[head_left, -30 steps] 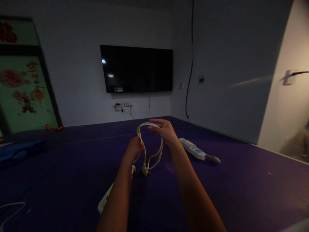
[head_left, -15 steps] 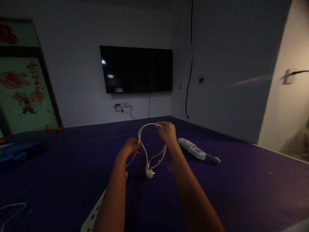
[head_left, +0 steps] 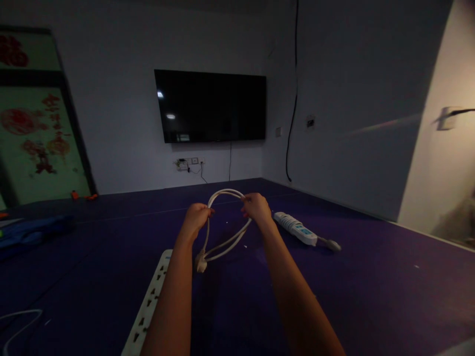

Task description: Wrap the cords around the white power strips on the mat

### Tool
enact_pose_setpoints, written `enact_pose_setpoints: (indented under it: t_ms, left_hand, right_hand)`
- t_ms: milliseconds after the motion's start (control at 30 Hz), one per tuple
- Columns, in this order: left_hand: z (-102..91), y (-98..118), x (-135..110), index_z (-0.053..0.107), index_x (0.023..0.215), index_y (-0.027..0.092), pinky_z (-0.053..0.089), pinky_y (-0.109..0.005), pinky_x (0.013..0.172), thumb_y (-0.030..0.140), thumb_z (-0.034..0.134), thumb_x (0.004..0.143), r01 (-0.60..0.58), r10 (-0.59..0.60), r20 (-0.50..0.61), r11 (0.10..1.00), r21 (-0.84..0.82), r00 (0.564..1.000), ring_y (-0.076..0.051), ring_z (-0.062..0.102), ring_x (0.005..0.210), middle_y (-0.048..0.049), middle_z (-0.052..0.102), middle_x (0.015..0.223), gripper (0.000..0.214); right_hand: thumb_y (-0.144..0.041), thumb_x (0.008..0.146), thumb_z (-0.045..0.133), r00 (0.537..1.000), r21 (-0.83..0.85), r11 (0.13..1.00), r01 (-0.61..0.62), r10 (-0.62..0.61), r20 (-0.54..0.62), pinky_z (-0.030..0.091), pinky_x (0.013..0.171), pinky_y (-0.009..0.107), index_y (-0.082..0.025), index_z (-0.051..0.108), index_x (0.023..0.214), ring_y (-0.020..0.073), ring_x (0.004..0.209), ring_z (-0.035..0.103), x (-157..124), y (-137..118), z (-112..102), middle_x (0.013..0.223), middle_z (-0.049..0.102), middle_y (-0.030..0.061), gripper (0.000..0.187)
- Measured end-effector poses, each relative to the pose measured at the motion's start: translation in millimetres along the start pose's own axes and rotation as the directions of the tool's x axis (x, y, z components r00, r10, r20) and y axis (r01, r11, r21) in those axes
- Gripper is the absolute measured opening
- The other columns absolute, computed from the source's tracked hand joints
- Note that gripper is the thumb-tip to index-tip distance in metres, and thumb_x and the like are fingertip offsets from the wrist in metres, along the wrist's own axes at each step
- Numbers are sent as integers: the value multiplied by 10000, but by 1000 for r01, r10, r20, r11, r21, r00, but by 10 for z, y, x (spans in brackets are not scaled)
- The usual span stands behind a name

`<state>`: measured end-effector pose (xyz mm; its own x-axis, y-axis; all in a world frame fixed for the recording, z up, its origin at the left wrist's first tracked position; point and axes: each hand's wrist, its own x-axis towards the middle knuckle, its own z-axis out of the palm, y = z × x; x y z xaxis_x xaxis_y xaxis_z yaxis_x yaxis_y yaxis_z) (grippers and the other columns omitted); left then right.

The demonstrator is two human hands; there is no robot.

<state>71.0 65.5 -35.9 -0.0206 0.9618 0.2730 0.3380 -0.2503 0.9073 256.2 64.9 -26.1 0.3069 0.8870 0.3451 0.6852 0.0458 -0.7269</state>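
A white power cord (head_left: 224,192) is looped between my hands, above the purple surface (head_left: 237,306). My left hand (head_left: 196,217) pinches the loop on its left side. On the right side, the fingers of my right hand (head_left: 257,206) are closed around the cord. The cord's plug (head_left: 201,262) hangs at the lower left of the loop. A long white power strip (head_left: 153,296) lies partly hidden behind my left forearm. Right of my right hand rests a second, smaller power strip (head_left: 297,228), its own cord wound around it.
A blue cloth item (head_left: 33,231) lies at the far left, with orange things (head_left: 75,195) by the door. A thin white cable (head_left: 22,316) curves at the lower left. A television (head_left: 211,106) hangs on the wall, and a black cable (head_left: 293,113) dangles beside it.
The cord's loop has become rounder and wider. The plug has swung left. My left hand has risen slightly, and my right hand has come down a little. More of the long power strip shows.
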Motion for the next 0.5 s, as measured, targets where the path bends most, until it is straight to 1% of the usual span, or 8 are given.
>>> enact_pose_setpoints:
  t_ms: [67, 133, 200, 267, 367, 500]
  left_hand:
    - [-9, -17, 7, 573, 564, 146, 221, -209, 419, 221, 539, 656, -23, 23, -30, 1000, 0, 999, -67, 331, 377, 61, 402, 422, 123]
    - [-13, -33, 7, 580, 545, 147, 213, -212, 421, 317, 583, 652, -47, 47, -54, 999, 1, 997, -68, 329, 382, 60, 403, 418, 201]
    - [-15, -40, 2, 610, 561, 144, 208, -216, 422, 406, 601, 648, -70, 70, -68, 998, -1, 995, -68, 318, 381, 57, 412, 419, 276]
    - [-20, -38, -7, 638, 585, 140, 201, -221, 417, 461, 601, 647, -88, 87, -77, 996, -6, 993, -67, 310, 379, 52, 424, 420, 329]
    - [-46, -18, -21, 632, 565, 143, 196, -221, 406, 447, 593, 653, -96, 94, -83, 995, -21, 992, -62, 301, 368, 51, 416, 410, 319]
    - [-110, 18, -43, 574, 502, 156, 199, -211, 385, 387, 575, 666, -78, 73, -81, 995, -57, 994, -57, 295, 340, 50, 403, 384, 283]
  right_hand:
    - [-321, 832, 518, 1000, 9, 1000, 16, -16, 7, 438, 579, 230, -208, 713, 921, 147, 549, 636, 10, 23, 6, 565, 669, 30, 242]
    - [-310, 815, 542, 1000, 29, 999, 24, -24, 2, 427, 551, 234, -205, 720, 859, 142, 494, 608, 34, 62, 16, 519, 648, 22, 211]
    - [-283, 795, 571, 1000, 90, 996, 14, -15, 19, 406, 511, 224, -199, 716, 784, 126, 431, 569, 71, 107, 32, 473, 624, 9, 167]
    - [-252, 783, 587, 998, 176, 984, -12, 0, 65, 374, 462, 202, -185, 700, 720, 101, 372, 522, 112, 147, 51, 430, 597, -7, 145]
    - [-233, 794, 578, 990, 276, 960, -48, 9, 141, 329, 398, 177, -152, 664, 651, 80, 313, 471, 148, 171, 77, 385, 565, -13, 185]
    - [-174, 813, 532, 977, 379, 923, -72, -12, 213, 256, 320, 170, -126, 611, 571, 77, 255, 411, 114, 147, 80, 345, 533, -2, 259]
